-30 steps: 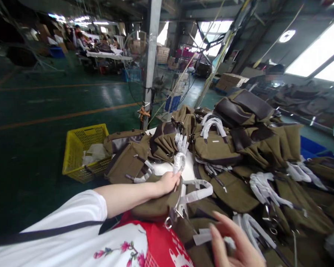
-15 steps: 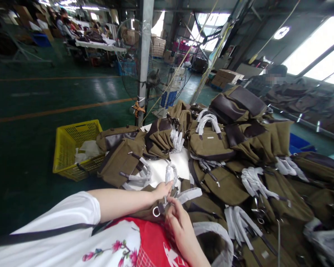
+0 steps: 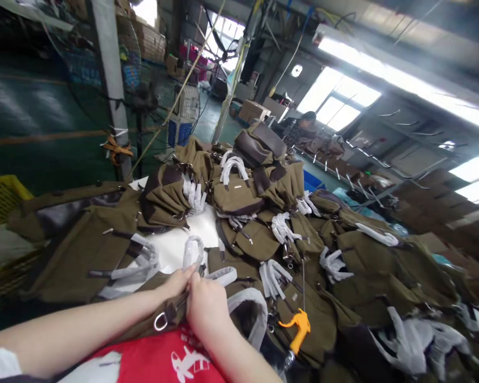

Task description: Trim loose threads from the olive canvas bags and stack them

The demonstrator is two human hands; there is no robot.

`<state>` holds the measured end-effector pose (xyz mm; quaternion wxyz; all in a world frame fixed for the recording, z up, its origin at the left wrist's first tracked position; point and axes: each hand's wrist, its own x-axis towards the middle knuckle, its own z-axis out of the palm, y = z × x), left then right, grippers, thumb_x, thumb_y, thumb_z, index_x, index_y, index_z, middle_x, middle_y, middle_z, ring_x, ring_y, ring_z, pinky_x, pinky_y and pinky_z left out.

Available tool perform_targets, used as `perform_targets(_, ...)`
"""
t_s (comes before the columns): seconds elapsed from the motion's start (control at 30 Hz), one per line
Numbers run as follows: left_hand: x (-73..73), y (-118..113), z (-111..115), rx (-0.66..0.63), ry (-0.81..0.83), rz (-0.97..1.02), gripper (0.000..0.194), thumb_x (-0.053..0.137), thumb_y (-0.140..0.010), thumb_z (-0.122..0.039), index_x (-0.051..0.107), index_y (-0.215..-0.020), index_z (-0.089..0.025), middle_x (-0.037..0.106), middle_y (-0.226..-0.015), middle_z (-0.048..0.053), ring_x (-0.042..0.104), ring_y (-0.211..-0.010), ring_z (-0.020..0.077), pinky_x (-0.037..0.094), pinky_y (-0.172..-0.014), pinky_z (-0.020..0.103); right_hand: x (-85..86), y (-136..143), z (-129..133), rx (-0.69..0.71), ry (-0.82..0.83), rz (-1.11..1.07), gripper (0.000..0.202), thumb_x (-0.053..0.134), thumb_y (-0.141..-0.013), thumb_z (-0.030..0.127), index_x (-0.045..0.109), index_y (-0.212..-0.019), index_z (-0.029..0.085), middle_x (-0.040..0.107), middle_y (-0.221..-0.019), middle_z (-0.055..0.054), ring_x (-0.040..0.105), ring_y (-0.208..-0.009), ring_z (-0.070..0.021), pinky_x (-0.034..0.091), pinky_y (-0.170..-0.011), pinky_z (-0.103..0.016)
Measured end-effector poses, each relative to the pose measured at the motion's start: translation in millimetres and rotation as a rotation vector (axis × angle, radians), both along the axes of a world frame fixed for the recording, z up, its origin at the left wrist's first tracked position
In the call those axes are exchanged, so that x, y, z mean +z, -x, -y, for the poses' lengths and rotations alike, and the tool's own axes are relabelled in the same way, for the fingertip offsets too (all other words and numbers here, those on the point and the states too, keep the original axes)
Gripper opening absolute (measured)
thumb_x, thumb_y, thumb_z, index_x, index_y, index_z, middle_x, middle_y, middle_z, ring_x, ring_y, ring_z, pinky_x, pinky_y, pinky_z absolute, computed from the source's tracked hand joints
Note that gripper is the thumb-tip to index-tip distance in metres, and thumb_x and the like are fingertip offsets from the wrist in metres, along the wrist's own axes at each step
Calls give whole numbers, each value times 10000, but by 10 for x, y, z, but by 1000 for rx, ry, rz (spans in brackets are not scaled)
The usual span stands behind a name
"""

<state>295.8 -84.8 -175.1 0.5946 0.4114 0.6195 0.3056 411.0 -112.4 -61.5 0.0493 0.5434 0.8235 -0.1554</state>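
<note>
Both hands meet at the top edge of an olive canvas handbag (image 3: 143,331)
The handbag lies at the near side of the heap, against the wearer's red apron (image 3: 151,359), its top edge directly under and between the fingers. The left hand (image 3: 178,282) has its fingers drawn together, pinching that edge beside a plastic-wrapped handle (image 3: 193,250) that loops up on the far side. The right hand (image 3: 207,300) is curled into a loose fist just right of it, touching the same edge; its fingertips are hidden, so whether they pinch cloth or hardware cannot be told. The bag is olive-brown, partly covered by the forearms, with a dark tab and a shiny metal D-ring (image 3: 160,321) at its near end, left of the right hand
</note>
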Motion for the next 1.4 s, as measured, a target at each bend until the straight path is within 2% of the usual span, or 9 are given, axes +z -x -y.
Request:
perform_targets(0.27, 280, 32, 115, -57, -76, 118, 703, 357, -627, -937, 403, -453, -257, 412, -398, -29, 387, -455, 136, 386, -600, 322, -820, -504, -768, -273, 33, 46, 268, 402, -872, 63, 661, -935, 90, 745, -940, -217, 724, -891, -289, 544, -766, -386)
perform_targets(0.53, 449, 238, 40, 6, -107, 77, 698, 234, -716, -899, 359, -472, -257, 395, -428, -32, 410, -493, 142, 407, -622, 314, -608, -516, -218, 120, 28, -440, 375, 616, -682, 61, 680, -1009, 233, 701, -1117, -30, 598, -1107, -188, 448, -1011, -296)
perform_targets(0.67, 622, 284, -12, -151, -159, 3, 575, 609, -641, -768, 484, -513, -221, 469, -486, -36, 445, -534, 144, 372, -596, 283, -549, -510, -157, 166, 25, -506, 187, 596, -794, 81, 714, -817, 224, 737, -859, -8, 624, -928, -181, 453, -957, -327)
perform_targets(0.83, 855, 764, -290, -450, -348, -671, 384, 783, -563, -341, 747, -934, -247, 750, -855, 56, 664, -781, 273, 424, -685, 307, -386, -608, -20, 137, -97, -444, 100, 626, -885, 241, 684, -810, 209, 732, -843, -23, 601, -890, -190, 449, -939, -347)
perform_targets(0.93, 919, 1057, -553, -348, -346, -981, 266, 607, -727, -326, 769, -920, -241, 773, -902, 123, 702, -877, 345, 454, -731, 353, -338, -569, 190, 235, -151, -329, 120, 683, -846, 299, 679, -791, 192, 744, -810, -40, 620, -846, -195, 467, -971, -356)
perform_targets(1.03, 1007, 1172, -689, -198, -400, -927, 319, 573, -754, -355, 760, -994, -261, 787, -950, 78, 711, -908, 323, 479, -744, 330, -275, -542, 317, 274, -149, -325, 141, 731, -797, 309, 676, -757, 186, 746, -758, -36, 642, -787, -193, 485, -989, -366)
perform_targets(1.13, 1134, 1159, -558, -165, -574, -721, 393, 597, -762, -424, 706, -1119, -301, 775, -984, -31, 692, -890, 242, 476, -773, 289, -162, -816, 270, 59, -221, -550, 135, 666, -857, 288, 688, -974, 225, 756, -979, -35, 653, -981, -187, 469, -1041, -357)
perform_targets(1.23, 1242, 1156, -300, -92, -686, -714, 451, 526, -807, -560, 633, -1190, -347, 657, -701, -87, 595, -669, 170, 435, -659, 260, -199, -1500, 145, -374, -392, -606, 326, 524, -945, 331, 589, -1242, 214, 653, -1289, -109, 580, -1217, -213, 467, -1078, -384)
perform_targets(1.4, 1330, 1295, -129, 129, -869, -829, 399, 503, -848, -509, 566, -1223, -390, 480, -632, -83, 478, -566, 133, 405, -607, 250, -774, -2695, 208, -893, -415, 148, 333, 417, -879, 127, 671, -1044, -11, 691, -1041, -315, 692, -1020, -393, 552, -924, -506)
